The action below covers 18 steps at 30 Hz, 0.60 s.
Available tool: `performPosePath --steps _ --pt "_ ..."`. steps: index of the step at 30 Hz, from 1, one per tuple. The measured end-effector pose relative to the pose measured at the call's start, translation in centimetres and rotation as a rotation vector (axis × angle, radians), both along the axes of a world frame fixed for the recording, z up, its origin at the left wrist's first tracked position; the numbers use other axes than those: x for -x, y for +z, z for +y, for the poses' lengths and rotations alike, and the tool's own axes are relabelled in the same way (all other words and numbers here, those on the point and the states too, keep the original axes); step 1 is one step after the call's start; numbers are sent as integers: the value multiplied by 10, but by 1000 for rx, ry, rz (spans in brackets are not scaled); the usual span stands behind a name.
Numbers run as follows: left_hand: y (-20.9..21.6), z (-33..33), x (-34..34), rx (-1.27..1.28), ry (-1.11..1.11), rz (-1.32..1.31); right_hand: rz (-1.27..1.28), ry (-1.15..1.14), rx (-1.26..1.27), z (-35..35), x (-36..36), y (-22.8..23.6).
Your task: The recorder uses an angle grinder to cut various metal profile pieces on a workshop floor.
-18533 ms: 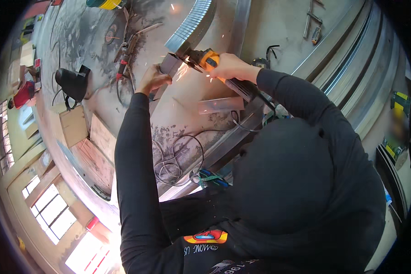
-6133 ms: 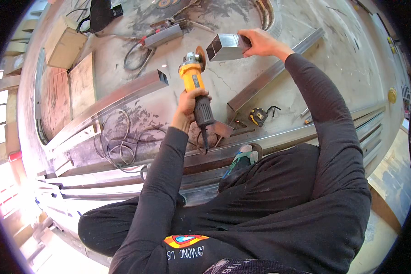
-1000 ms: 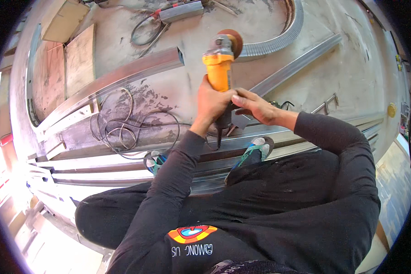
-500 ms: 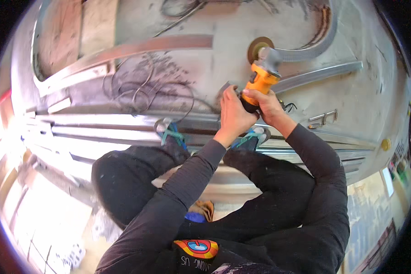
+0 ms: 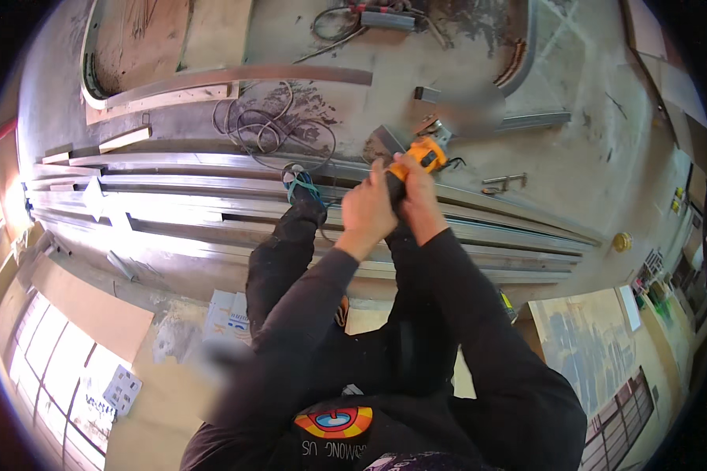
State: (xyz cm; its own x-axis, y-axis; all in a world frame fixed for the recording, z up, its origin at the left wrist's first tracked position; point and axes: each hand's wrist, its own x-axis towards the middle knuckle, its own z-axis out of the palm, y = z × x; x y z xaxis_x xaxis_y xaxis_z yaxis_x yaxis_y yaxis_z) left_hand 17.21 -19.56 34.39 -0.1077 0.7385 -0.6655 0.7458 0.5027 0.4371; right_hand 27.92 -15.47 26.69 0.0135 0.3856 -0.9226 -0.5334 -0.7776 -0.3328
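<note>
An orange-and-black angle grinder (image 5: 427, 152) is in my hands, tilted with its metal head up and to the right. My right hand (image 5: 421, 196) is wrapped round its body. My left hand (image 5: 369, 207) is closed at the black rear end, beside the right hand. The grinder's disc (image 5: 428, 123) shows nearly edge-on at the head. Just left of the head, a flat grey piece of metal (image 5: 386, 143) lies on the floor. A smear hides what lies to the right of the disc.
Long metal profiles (image 5: 165, 162) run crosswise under my legs, my left shoe (image 5: 298, 185) among them. A loose cable (image 5: 275, 133) coils ahead on the left. A curved metal strip (image 5: 306, 74) lies beyond it. A small clamp (image 5: 504, 184) and a yellow roll (image 5: 622, 241) are on the right.
The grinder and both hands have moved left and nearer, and the disc has turned from face-on to nearly edge-on. My knees have come closer together, and the view has shifted.
</note>
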Motion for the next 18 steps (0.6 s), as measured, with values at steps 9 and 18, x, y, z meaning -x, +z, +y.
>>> performPosePath --steps 9,18 --pt "117 -116 187 157 -33 -357 158 -39 -27 -22 98 122" --pt "136 -228 307 -42 183 -23 145 46 -82 -21 166 200"
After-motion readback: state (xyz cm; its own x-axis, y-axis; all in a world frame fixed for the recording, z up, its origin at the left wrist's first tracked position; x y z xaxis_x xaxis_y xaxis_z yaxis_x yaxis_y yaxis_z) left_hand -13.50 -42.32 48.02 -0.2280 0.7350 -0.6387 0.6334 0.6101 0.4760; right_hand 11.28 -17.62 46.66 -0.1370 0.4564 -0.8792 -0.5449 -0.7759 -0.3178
